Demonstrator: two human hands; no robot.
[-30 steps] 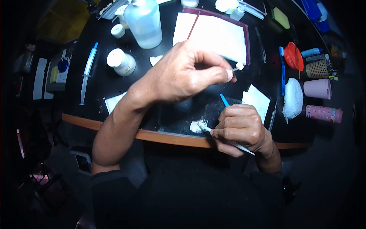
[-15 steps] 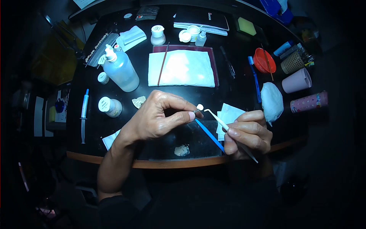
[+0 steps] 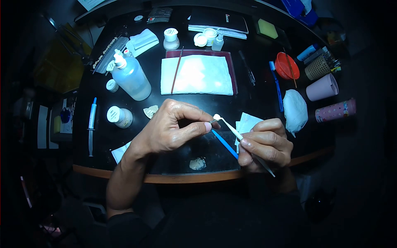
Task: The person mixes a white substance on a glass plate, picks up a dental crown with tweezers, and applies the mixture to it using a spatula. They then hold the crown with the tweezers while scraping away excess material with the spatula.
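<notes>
— Over the dark table (image 3: 103,140), what's each hand doing?

— Left hand (image 3: 169,130) is pinched shut, thumb and forefinger clamped on a thin pin (image 3: 212,121) with a small white tooth (image 3: 216,117) at its end. Right hand (image 3: 266,144) grips a white tool (image 3: 237,134) like a pen, fingers closed around it, and also holds a blue tool (image 3: 225,144) slanting out below it.

— Where's the tooth?

— Raised between the hands, just past the left thumb tip. The white tool's tip is touching it.

— Under the hands?

— A dark slab (image 3: 186,155) at the table's near edge, with a pale dab of paste (image 3: 197,163) on it. White paper squares (image 3: 248,122) lie just beside the right hand.

— And farther back?

— A white towel (image 3: 198,75) on a maroon tray (image 3: 233,70), with a brown brush (image 3: 177,70) lying across its left side. To the left stand a clear bottle (image 3: 131,78) and a small white jar (image 3: 120,116); a syringe (image 3: 91,126) lies near the left edge. On the right are a blue toothbrush (image 3: 276,84), a red bowl (image 3: 287,66), a white lump (image 3: 295,110), a pink cup (image 3: 322,87) and a pink tube (image 3: 336,110).
</notes>
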